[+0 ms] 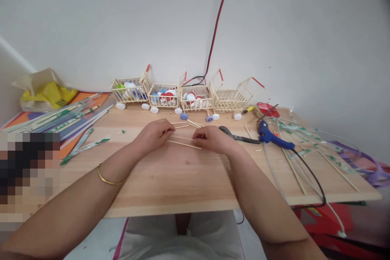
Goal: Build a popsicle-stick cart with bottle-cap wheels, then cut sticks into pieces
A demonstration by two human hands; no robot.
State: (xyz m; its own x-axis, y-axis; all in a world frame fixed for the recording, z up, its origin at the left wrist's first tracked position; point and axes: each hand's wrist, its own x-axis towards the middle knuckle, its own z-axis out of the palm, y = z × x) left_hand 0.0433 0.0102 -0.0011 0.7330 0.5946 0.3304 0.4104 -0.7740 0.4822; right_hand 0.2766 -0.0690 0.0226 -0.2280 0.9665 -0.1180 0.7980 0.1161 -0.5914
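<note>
My left hand (156, 135) and my right hand (210, 138) face each other low over the wooden table. The fingers of both are pinched together, and a thin pale wooden stick (184, 138) stretches between them. Just in front of it, a second wooden stick (184, 144) lies near the fingertips. Beyond the hands rest several short sticks (195, 123). Black-handled scissors (240, 137) are right behind my right hand, and a blue glue gun (276, 140) lies farther right. My fingertips are partly hidden by the hands themselves.
Several miniature stick-built shopping carts (196, 98) with bottle-cap wheels line the back wall, some filled with caps. At left are packaged sticks (61, 115) and a yellow bag (50, 93). A red bowl (267, 110), wrappers and cords (313, 187) occupy the right. A person's blurred part shows far left.
</note>
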